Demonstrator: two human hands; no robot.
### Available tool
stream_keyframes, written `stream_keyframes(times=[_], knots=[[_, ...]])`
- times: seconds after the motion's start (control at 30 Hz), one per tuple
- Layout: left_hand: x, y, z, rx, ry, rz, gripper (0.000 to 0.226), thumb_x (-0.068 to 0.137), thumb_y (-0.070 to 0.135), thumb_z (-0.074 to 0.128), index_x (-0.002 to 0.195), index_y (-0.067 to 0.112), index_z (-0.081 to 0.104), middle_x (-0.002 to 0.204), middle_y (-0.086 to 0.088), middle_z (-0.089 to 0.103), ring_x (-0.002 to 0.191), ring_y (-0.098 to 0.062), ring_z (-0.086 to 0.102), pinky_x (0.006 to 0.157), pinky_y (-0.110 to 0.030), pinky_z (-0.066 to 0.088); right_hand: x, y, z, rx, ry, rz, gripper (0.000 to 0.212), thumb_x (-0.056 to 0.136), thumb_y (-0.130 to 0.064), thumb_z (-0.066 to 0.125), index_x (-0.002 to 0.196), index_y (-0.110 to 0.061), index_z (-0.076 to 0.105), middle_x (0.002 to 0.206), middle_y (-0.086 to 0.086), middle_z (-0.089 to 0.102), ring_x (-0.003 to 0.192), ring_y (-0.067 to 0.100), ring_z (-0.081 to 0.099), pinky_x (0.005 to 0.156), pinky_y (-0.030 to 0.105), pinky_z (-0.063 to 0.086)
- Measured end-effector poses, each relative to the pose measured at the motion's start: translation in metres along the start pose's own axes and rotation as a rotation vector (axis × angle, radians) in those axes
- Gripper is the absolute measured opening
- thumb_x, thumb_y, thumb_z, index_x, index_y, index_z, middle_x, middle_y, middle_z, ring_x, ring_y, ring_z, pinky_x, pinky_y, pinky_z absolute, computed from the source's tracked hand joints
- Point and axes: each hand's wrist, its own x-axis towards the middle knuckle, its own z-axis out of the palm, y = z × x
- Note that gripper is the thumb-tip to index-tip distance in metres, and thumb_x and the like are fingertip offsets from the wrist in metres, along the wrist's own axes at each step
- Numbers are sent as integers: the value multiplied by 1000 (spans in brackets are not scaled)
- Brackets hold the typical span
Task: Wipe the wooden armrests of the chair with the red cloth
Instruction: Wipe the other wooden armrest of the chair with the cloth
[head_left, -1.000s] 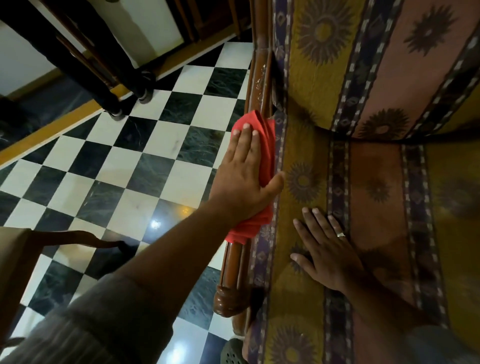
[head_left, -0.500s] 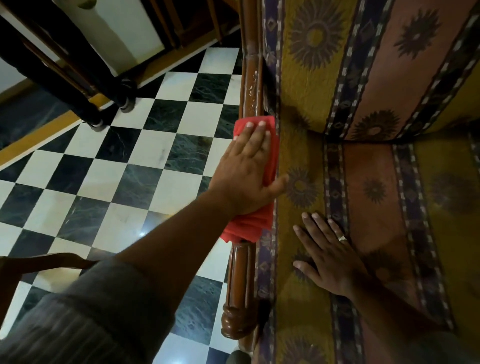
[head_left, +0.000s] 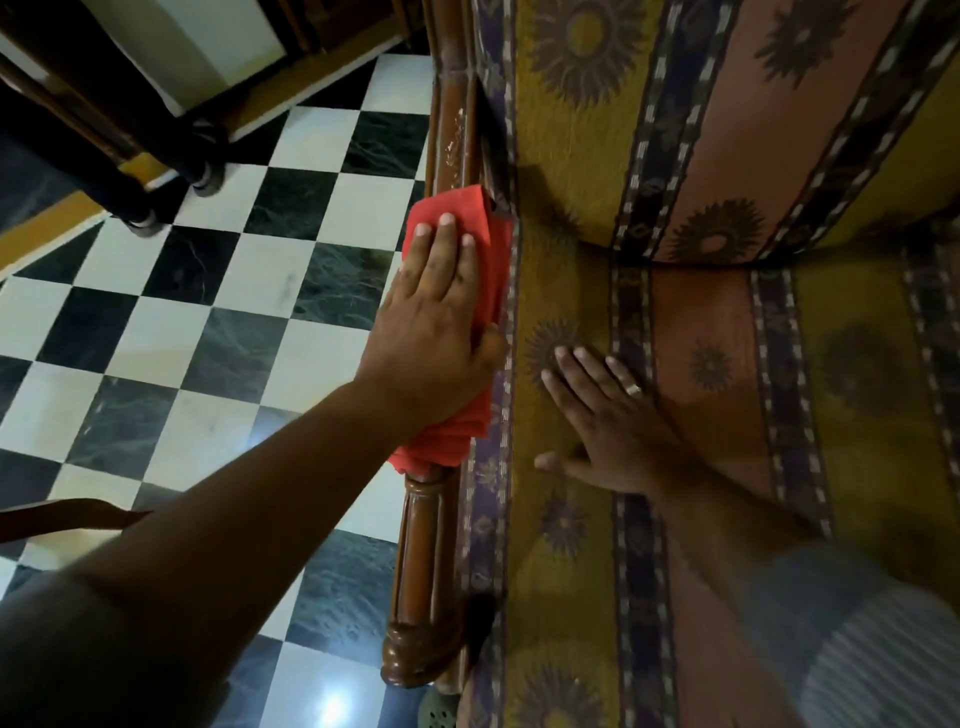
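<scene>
On armrest (head_left: 428, 561): left hand (head_left: 434, 332), red cloth (head_left: 472, 234).

hands: 2 (head_left: 431, 332) (head_left: 608, 421) | red cloth (head_left: 483, 260): 1 | wooden armrest (head_left: 426, 571): 1 | ring (head_left: 632, 389): 1

Red cloth (head_left: 480, 260): bunched and folded, lying draped over top of wooden armrest (head_left: 428, 561), running lengthwise along it, pressed flat w/ far end spreading by seat-back corner, near end hanging in creases. Armrest: dark reddish-brown, glossy, turned w/ grooves and rounded knob at near end, stretching along chair's (head_left: 701, 322) left side beside patterned upholstery; scuffs showing beyond cloth.
</scene>
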Motion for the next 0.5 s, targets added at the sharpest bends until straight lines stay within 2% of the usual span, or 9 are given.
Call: stream_keyframes(times=[0.13,0.27,0.4,0.5], knots=[[14,-3,-4,13,6,20,86,89,53,20,158,4,5,167,-17,-4,155,-30,-10,127,-45,2,33,7,-5,-17,-6,51,110,80,-92,14,159,-16,5,168,9,-5,155,26,-5,125,50,2],[43,-8,-9,35,25,-4,84,90,49,26,158,4,5,168,-18,-3,155,-30,-8,127,-46,3,32,7,1,11,7,66,109,81,-90,21,159,-15,9,169,9,-1,155,26,-3,124,50,6],[84,-5,-19,-98,72,-156,81,97,43,36,158,5,1,168,-17,-6,155,-29,-8,126,-37,-2,32,7,-1,59,15,61,108,81,-90,26,158,-15,16,168,9,5,155,26,2,123,50,10],[93,-4,-17,-152,106,-235,80,98,44,36,158,8,-2,168,-15,-8,155,-28,-8,126,-39,1,33,8,0,81,37,59,108,81,-89,29,158,-14,20,168,10,10,155,27,7,122,51,13]])
